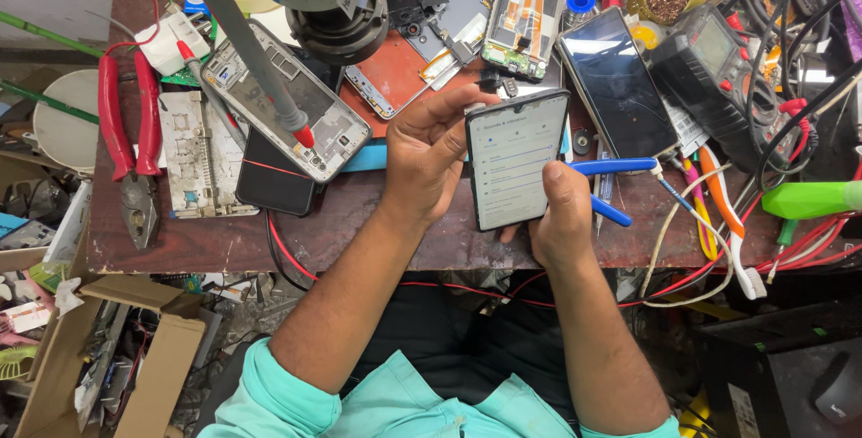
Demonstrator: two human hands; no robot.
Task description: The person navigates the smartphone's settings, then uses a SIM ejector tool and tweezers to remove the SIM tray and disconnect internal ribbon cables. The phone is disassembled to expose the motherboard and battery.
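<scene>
A black smartphone with a lit white menu screen is held upright over the front edge of the brown workbench. My left hand grips its left side, fingers curled over the top edge. My right hand supports the lower right corner, thumb resting on the screen. Both forearms come up from below in turquoise sleeves.
Red-handled pliers lie at the left. An opened phone frame, a dark phone, a stripped phone chassis, a multimeter, blue-handled cutters and tangled cables crowd the bench. Cardboard boxes sit below left.
</scene>
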